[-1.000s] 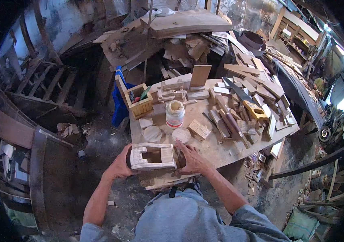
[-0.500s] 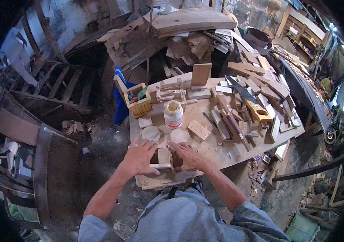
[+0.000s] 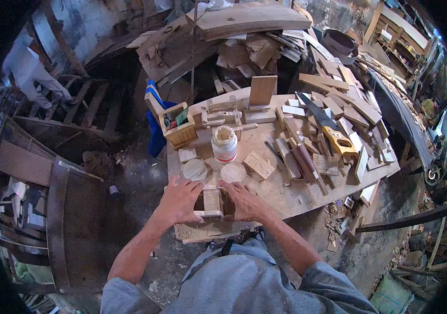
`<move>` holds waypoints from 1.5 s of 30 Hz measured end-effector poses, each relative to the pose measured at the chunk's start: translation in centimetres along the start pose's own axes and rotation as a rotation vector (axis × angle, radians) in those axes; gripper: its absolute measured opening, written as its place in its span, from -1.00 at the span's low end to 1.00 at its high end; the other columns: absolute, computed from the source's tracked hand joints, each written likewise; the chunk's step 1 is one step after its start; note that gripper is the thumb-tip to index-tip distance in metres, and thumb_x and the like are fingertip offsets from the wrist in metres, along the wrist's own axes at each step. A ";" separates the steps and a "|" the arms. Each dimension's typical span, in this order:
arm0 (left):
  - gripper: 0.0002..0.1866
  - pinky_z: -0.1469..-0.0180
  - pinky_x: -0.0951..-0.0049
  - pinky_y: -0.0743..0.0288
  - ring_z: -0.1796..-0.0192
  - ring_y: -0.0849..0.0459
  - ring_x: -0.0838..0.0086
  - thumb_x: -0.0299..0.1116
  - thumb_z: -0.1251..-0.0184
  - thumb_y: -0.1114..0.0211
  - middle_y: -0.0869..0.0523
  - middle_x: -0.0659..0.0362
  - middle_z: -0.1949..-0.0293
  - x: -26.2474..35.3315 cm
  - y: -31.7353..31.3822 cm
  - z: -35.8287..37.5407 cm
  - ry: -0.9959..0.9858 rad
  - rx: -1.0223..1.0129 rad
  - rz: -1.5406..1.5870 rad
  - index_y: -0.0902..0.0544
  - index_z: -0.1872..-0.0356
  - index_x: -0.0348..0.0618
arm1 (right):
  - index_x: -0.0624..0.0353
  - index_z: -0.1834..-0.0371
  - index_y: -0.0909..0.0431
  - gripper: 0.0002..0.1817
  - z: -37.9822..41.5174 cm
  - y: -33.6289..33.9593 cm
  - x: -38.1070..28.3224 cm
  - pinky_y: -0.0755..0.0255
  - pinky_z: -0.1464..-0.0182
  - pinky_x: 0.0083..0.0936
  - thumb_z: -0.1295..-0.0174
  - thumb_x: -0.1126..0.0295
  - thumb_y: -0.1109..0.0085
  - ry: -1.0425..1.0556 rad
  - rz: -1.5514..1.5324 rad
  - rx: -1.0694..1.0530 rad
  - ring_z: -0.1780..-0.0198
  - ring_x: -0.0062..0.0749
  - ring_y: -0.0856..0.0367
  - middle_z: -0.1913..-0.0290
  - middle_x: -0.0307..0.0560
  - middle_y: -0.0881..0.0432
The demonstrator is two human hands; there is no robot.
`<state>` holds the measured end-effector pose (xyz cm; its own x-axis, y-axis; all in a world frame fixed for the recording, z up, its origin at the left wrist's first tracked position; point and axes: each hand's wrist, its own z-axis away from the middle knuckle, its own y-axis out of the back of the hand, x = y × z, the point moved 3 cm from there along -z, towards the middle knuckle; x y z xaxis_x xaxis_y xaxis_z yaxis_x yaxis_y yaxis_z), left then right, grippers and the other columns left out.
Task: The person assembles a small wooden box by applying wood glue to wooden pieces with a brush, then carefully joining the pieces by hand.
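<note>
My left hand (image 3: 182, 201) is wrapped round the left side of a small wooden frame (image 3: 212, 200) at the front edge of the workbench (image 3: 281, 196). From the other side, my right hand (image 3: 243, 203) grips the same frame, its thumb low and fingers pointing forward. Pale slats of the frame show between my palms; its outer sides are hidden by my hands. Just beyond my fingertips lie two round wooden discs, a left disc (image 3: 194, 170) and a right disc (image 3: 233, 171). Behind them stands an open white jar (image 3: 224, 144) with a cream-coloured rim.
A handsaw (image 3: 333, 133) with a yellow handle lies on piled wood offcuts (image 3: 357, 107) at the right. A slatted wooden box (image 3: 180, 128) holding small tools is at the back left, near a wood block (image 3: 258, 165). An upright board (image 3: 262, 90) stands at the back.
Both hands stay on the small frame with almost no movement. The camera view has shifted slightly. At the upper left, a pale grey shape over the slatted steps has changed outline.
</note>
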<state>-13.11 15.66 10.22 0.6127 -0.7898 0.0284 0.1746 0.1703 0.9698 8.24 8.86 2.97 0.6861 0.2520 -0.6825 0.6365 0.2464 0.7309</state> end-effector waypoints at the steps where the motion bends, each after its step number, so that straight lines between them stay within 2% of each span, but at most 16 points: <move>1: 0.18 -0.61 -0.08 -0.09 -0.48 -0.49 0.30 0.29 0.27 -0.68 -0.59 0.14 -0.40 0.0 -0.1 0.0 0.000 0.000 0.000 -0.47 -0.45 -0.10 | 0.15 -0.64 -0.07 0.24 0.0 -0.1 0.1 -0.33 -0.51 -0.07 0.12 0.14 -0.67 0.007 0.006 0.006 -0.47 0.17 -0.36 -0.48 0.20 -0.43; 6: 0.21 -0.60 -0.06 -0.09 -0.47 -0.48 0.27 0.31 0.25 -0.68 -0.58 0.10 -0.39 -0.1 -0.4 -0.2 -0.010 -0.009 -0.021 -0.44 -0.47 -0.15 | 0.16 -0.66 -0.04 0.27 0.2 -0.5 0.7 -0.28 -0.54 -0.03 0.10 0.08 -0.68 -0.017 0.060 -0.013 -0.51 0.17 -0.33 -0.50 0.18 -0.41; 9: 0.25 -0.63 -0.10 -0.04 -0.54 -0.41 0.21 0.32 0.21 -0.66 -0.54 0.01 -0.43 0.7 0.5 0.2 0.001 -0.006 -0.005 -0.39 -0.51 -0.21 | 0.14 -0.68 -0.01 0.30 0.8 -0.5 0.2 -0.23 -0.56 0.01 0.09 0.04 -0.68 0.068 0.048 0.064 -0.53 0.17 -0.31 -0.53 0.16 -0.37; 12: 0.27 -0.64 -0.06 -0.06 -0.59 -0.35 0.09 0.27 0.17 -0.68 -0.46 -0.12 -0.49 1.2 3.4 1.8 0.072 0.213 0.165 -0.33 -0.54 -0.30 | 0.12 -0.63 -0.17 0.13 2.3 0.8 -1.8 -0.19 -0.57 0.01 -0.02 0.04 -0.63 0.047 0.028 0.170 -0.54 0.17 -0.29 -0.56 0.15 -0.33; 15: 0.30 -0.63 0.02 -0.14 -0.59 -0.32 -0.02 0.21 0.14 -0.70 -0.37 -0.20 -0.54 -3.7 3.4 4.6 0.225 0.349 0.514 -0.27 -0.56 -0.37 | 0.13 -0.48 -0.44 -0.17 4.0 -2.1 -0.6 -0.25 -0.54 -0.03 -0.12 0.18 -0.55 -0.040 -0.004 0.284 -0.48 0.16 -0.36 -0.48 0.16 -0.39; 16: 0.30 -0.61 0.12 -0.21 -0.60 -0.32 -0.01 0.14 0.12 -0.73 -0.32 -0.20 -0.57 -5.6 2.3 6.0 0.203 0.341 0.535 -0.22 -0.60 -0.34 | 0.15 -0.42 -0.49 -0.26 4.8 -3.3 -0.7 -0.31 -0.49 -0.06 -0.14 0.25 -0.52 -0.072 -0.079 0.330 -0.44 0.13 -0.39 -0.42 0.15 -0.41; 18: 0.31 -0.62 0.12 -0.20 -0.61 -0.30 0.04 0.10 0.12 -0.74 -0.31 -0.16 -0.59 -8.1 -0.5 7.8 0.207 0.229 0.767 -0.19 -0.62 -0.28 | 0.18 -0.31 -0.60 -0.43 5.9 -5.7 -1.3 -0.41 -0.41 -0.14 -0.18 0.38 -0.44 -0.134 -0.227 0.431 -0.36 0.07 -0.45 -0.31 0.14 -0.46; 21: 0.32 -0.62 0.16 -0.19 -0.63 -0.28 0.13 -0.01 0.14 -0.78 -0.31 -0.06 -0.61 -8.2 -2.9 8.7 0.248 0.142 0.996 -0.17 -0.66 -0.15 | 0.13 -0.24 -0.62 -0.48 5.9 -8.0 -2.4 -0.33 -0.34 -0.02 -0.15 0.41 -0.38 -0.197 -0.353 0.524 -0.29 0.07 -0.45 -0.24 0.11 -0.49; 23: 0.32 -0.62 0.16 -0.18 -0.62 -0.30 0.14 -0.07 0.16 -0.79 -0.33 -0.04 -0.60 -8.2 -4.3 8.6 0.262 0.156 1.056 -0.17 -0.66 -0.15 | 0.13 -0.22 -0.64 -0.48 5.5 -8.3 -3.1 -0.34 -0.30 -0.04 -0.12 0.45 -0.38 -0.226 -0.309 0.564 -0.25 0.06 -0.47 -0.20 0.09 -0.50; 26: 0.28 -0.63 0.17 -0.18 -0.60 -0.33 0.17 -0.15 0.16 -0.77 -0.38 -0.03 -0.57 -9.0 -6.7 7.8 0.181 0.198 1.148 -0.19 -0.65 -0.16 | 0.16 -0.16 -0.69 -0.52 5.3 -8.6 -3.5 -0.39 -0.23 -0.10 -0.09 0.49 -0.38 -0.240 -0.257 0.636 -0.16 0.01 -0.51 -0.14 0.05 -0.55; 27: 0.27 -0.63 0.17 -0.17 -0.60 -0.33 0.18 -0.17 0.16 -0.77 -0.39 -0.03 -0.56 -9.1 -7.0 7.7 0.168 0.219 1.139 -0.21 -0.65 -0.17 | 0.17 -0.13 -0.71 -0.54 5.2 -8.6 -3.6 -0.41 -0.21 -0.12 -0.08 0.50 -0.38 -0.239 -0.244 0.663 -0.12 -0.01 -0.53 -0.11 0.04 -0.56; 30: 0.24 -0.64 0.18 -0.15 -0.59 -0.35 0.19 -0.21 0.18 -0.76 -0.42 -0.04 -0.54 -9.4 -7.6 7.5 0.137 0.250 1.101 -0.24 -0.62 -0.19 | 0.23 -0.08 -0.73 -0.60 4.9 -9.3 -4.5 -0.55 -0.10 -0.39 -0.12 0.62 -0.35 -0.333 -0.281 0.732 -0.06 -0.19 -0.59 -0.08 -0.02 -0.55; 36: 0.23 -0.65 0.19 -0.14 -0.58 -0.35 0.16 -0.22 0.21 -0.75 -0.43 -0.06 -0.53 -9.2 -7.4 7.6 0.160 0.254 1.035 -0.26 -0.61 -0.22 | 0.26 0.08 -0.77 -0.71 4.2 -9.5 -5.8 -0.54 -0.13 -0.31 -0.08 0.59 -0.43 -0.487 -0.320 0.908 -0.12 -0.13 -0.60 -0.02 0.00 -0.61; 39: 0.24 -0.65 0.19 -0.14 -0.58 -0.36 0.15 -0.22 0.21 -0.75 -0.42 -0.07 -0.53 -9.3 -7.5 7.5 0.158 0.242 1.022 -0.25 -0.61 -0.22 | 0.26 0.13 -0.77 -0.75 4.1 -10.2 -5.3 -0.55 -0.14 -0.28 -0.08 0.56 -0.44 -0.474 -0.260 0.953 -0.12 -0.09 -0.62 0.01 0.03 -0.64; 45: 0.29 -0.65 0.19 -0.12 -0.59 -0.33 0.14 -0.18 0.25 -0.78 -0.40 -0.06 -0.55 -8.7 -6.3 7.7 0.180 0.212 1.040 -0.23 -0.62 -0.22 | 0.27 0.21 -0.73 -0.79 5.4 -8.7 -6.9 -0.54 -0.11 -0.29 -0.06 0.52 -0.46 -0.529 -0.211 0.935 -0.07 -0.07 -0.64 0.03 0.07 -0.66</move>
<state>-25.48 16.96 5.77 0.4912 -0.2153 0.8440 -0.6239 0.5892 0.5134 -0.10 -0.03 1.36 0.4542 -0.2008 -0.8680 0.6215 -0.6266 0.4702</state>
